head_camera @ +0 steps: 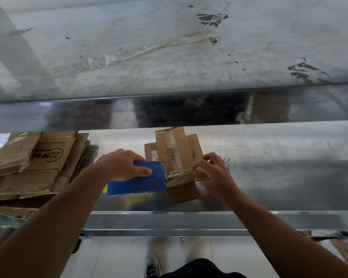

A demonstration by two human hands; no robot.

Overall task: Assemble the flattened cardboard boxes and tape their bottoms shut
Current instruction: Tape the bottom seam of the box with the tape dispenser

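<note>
A person's left hand (121,164) wraps its grip around a flat blue plastic tape dispenser (137,181), thumb lying along the top face and fingers curled over the far edge, with the tool's front end butted against a small brown cardboard box (177,157). The box sits near the middle of the shiny metal counter (269,167), close to its front edge, flaps folded and crossed by a strip of clear packing tape (180,173). The right hand (213,171) meets the box's right side, fingers bent and fingertips pinching at the tape's end where it reaches the cardboard edge. Both forearms reach forward from the bottom corners, converging on the box. A stack of flattened brown cardboard boxes (34,167) lies at the counter's left end, well apart from the hands. A scuffed grey metal shelf (169,47) overhangs the counter's back edge.
</note>
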